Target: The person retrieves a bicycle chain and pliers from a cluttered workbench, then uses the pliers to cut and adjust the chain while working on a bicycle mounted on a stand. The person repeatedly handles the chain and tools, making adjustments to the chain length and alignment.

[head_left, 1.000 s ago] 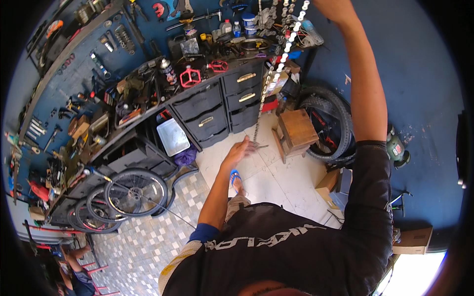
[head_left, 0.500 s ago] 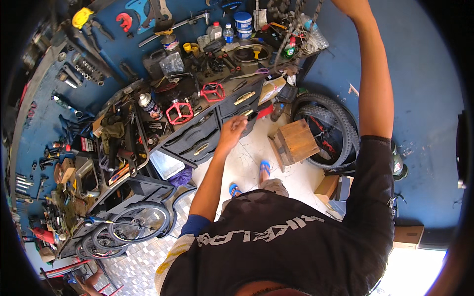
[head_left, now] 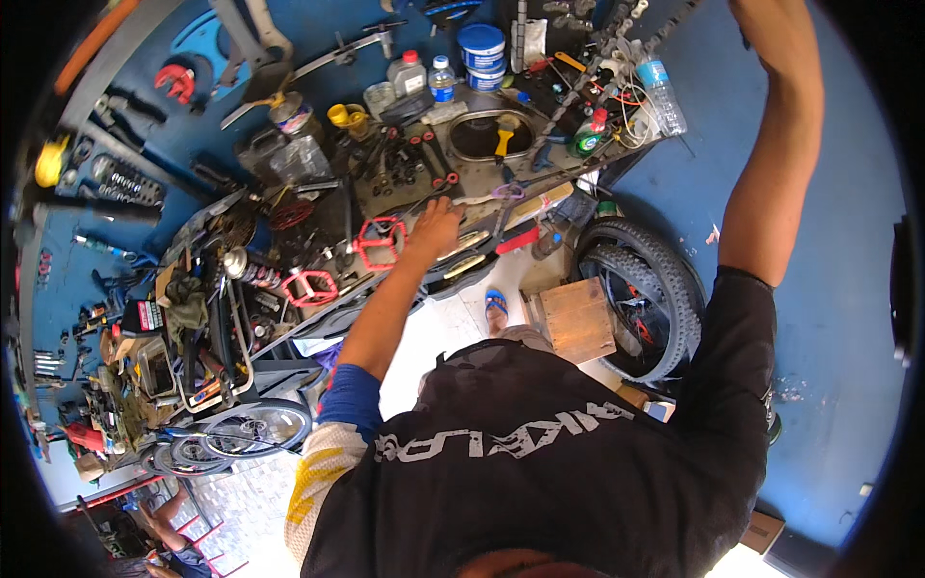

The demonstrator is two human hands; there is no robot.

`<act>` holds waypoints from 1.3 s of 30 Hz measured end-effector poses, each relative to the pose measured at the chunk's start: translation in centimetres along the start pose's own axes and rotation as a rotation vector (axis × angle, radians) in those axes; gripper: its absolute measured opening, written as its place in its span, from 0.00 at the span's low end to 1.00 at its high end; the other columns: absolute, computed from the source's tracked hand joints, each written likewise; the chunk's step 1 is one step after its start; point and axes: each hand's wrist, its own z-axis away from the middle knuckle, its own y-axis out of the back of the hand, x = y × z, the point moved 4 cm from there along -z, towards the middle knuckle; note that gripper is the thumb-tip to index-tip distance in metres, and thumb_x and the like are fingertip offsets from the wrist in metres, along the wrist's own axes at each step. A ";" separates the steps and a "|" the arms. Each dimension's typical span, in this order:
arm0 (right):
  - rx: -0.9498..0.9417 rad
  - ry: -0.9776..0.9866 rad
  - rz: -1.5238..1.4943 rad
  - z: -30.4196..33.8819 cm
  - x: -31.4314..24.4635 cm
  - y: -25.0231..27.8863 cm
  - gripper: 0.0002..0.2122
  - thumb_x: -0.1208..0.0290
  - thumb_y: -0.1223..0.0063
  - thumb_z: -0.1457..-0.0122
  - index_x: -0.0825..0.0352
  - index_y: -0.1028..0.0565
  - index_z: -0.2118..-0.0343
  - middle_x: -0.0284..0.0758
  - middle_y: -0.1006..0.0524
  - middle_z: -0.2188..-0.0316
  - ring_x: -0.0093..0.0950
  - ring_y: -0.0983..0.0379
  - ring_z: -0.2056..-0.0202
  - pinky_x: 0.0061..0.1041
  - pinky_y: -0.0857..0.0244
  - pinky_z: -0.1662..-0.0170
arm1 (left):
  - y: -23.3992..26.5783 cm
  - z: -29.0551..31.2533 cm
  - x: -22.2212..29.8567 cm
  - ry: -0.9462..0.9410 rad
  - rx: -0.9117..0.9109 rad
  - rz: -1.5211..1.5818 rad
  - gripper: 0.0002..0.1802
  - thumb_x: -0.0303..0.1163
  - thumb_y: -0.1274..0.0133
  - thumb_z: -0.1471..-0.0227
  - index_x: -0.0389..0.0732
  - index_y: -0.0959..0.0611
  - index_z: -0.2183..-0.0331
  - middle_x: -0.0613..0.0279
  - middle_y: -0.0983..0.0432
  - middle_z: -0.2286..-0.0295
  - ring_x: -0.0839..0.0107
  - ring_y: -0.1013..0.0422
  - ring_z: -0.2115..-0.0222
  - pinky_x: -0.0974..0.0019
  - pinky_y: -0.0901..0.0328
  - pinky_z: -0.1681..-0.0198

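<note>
My left hand point(head_left: 436, 229) reaches to the front edge of the cluttered workbench, fingers stretched out, with nothing visibly held. Right beside it is a red bicycle pedal point(head_left: 382, 243); a second red pedal point(head_left: 310, 288) lies farther left. Scissors point(head_left: 509, 192) with a purple handle rest to the right of the hand, below a yellow-handled brush point(head_left: 504, 137) in an oval metal tray point(head_left: 464, 135). High at the upper right, my right hand point(head_left: 779, 34) is raised near the blue wall. Its fingers are partly cut off by the frame, so its grip is hidden.
A wooden box point(head_left: 575, 320) stands on the floor beside bicycle tyres point(head_left: 641, 289). Bottles and blue tubs point(head_left: 481, 48) line the bench's back. Chains point(head_left: 665, 29) hang at the upper right. Wheels point(head_left: 255, 429) lean at lower left, where another person point(head_left: 169, 539) partly shows.
I have leaned toward the bench, and the view has shifted. My left hand has gone from in front of the drawers to the bench edge, its fingers spreading. The right arm stays raised.
</note>
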 end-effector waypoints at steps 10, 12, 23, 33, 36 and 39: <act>-0.050 -0.203 0.120 3.0 14.4 3.2 0.13 0.57 0.39 0.35 0.63 0.20 0.61 0.23 0.25 0.75 0.13 0.36 0.74 0.18 0.46 0.71 | 0.5 -3.8 0.3 0.164 -0.141 0.148 0.32 0.34 0.48 0.40 0.44 0.37 0.37 0.37 0.33 0.47 0.35 0.29 0.49 0.41 0.31 0.47; -0.040 -0.244 0.141 3.7 16.4 3.5 0.14 0.56 0.38 0.36 0.62 0.20 0.59 0.23 0.24 0.75 0.13 0.36 0.74 0.18 0.46 0.71 | 0.2 -3.6 -0.3 0.123 -0.069 0.095 0.28 0.32 0.49 0.40 0.42 0.34 0.40 0.39 0.31 0.50 0.35 0.27 0.53 0.41 0.29 0.50; -0.021 -0.398 0.268 6.1 23.0 6.8 0.21 0.51 0.36 0.38 0.62 0.17 0.50 0.24 0.22 0.74 0.11 0.37 0.77 0.16 0.51 0.75 | -0.5 -4.4 2.4 0.121 0.143 0.020 0.14 0.41 0.45 0.39 0.44 0.27 0.57 0.46 0.28 0.61 0.42 0.24 0.61 0.45 0.26 0.64; -0.012 -0.396 0.196 8.4 24.1 7.6 0.20 0.55 0.38 0.36 0.67 0.18 0.51 0.27 0.19 0.68 0.18 0.29 0.67 0.21 0.38 0.61 | 2.3 -7.3 1.1 -0.056 0.547 0.368 0.08 0.31 0.51 0.34 0.40 0.25 0.55 0.39 0.25 0.62 0.37 0.26 0.69 0.45 0.31 0.64; 0.012 -0.527 0.240 9.8 24.6 8.8 0.17 0.60 0.38 0.35 0.69 0.18 0.52 0.27 0.18 0.64 0.17 0.27 0.61 0.19 0.36 0.54 | 4.5 -12.4 6.2 0.216 0.368 0.683 0.11 0.35 0.50 0.33 0.38 0.23 0.56 0.39 0.23 0.67 0.46 0.24 0.67 0.51 0.32 0.62; 0.005 -0.519 0.213 9.9 24.7 8.9 0.14 0.63 0.39 0.34 0.70 0.18 0.54 0.27 0.19 0.64 0.16 0.28 0.60 0.18 0.37 0.52 | 2.1 -20.0 7.5 0.280 0.268 0.964 0.18 0.47 0.49 0.34 0.41 0.21 0.57 0.57 0.22 0.68 0.66 0.27 0.70 0.63 0.31 0.66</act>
